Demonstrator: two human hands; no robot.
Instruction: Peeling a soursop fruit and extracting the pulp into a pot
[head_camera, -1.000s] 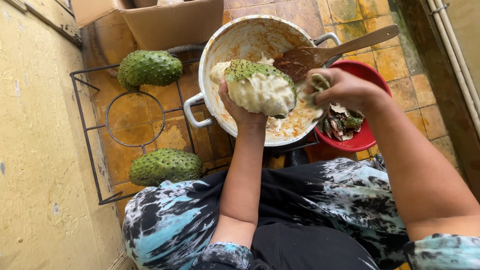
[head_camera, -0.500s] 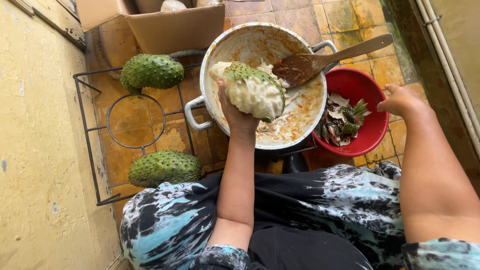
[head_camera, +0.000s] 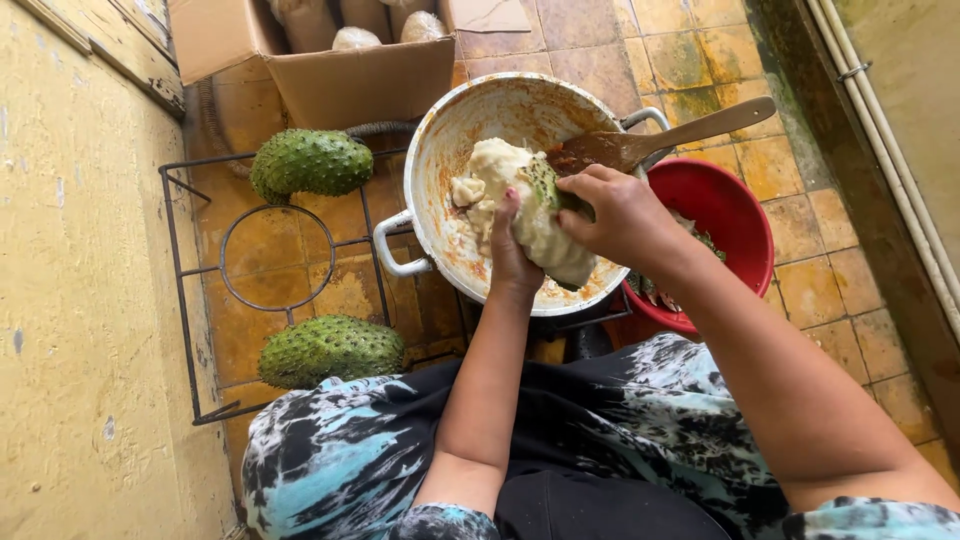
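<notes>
Head view: the left hand (head_camera: 512, 262) is cupping the peeled white fruit (head_camera: 520, 205) from below, fingers curled up round its near left side, holding it over the big white pot (head_camera: 440, 160). The right hand (head_camera: 622, 215) is coming in from the right, fingers closed in a pinch on a strip of green skin (head_camera: 548, 185) on top of the fruit's right side. The fruit's long axis is running from far left to near right, tilted, so the skin strip is lying just left of the right fingertips and the right hand is the nearer one to it. A wooden spatula (head_camera: 655, 140) is resting on the pot's far right rim. A red bowl (head_camera: 735, 215) with scraps is sitting right of the pot, touching or just beside it. Two whole green spiky fruits (head_camera: 310, 162) are lying on a wire rack (head_camera: 185, 290) at left, and a cardboard box (head_camera: 360, 75) is standing at the far side.
</notes>
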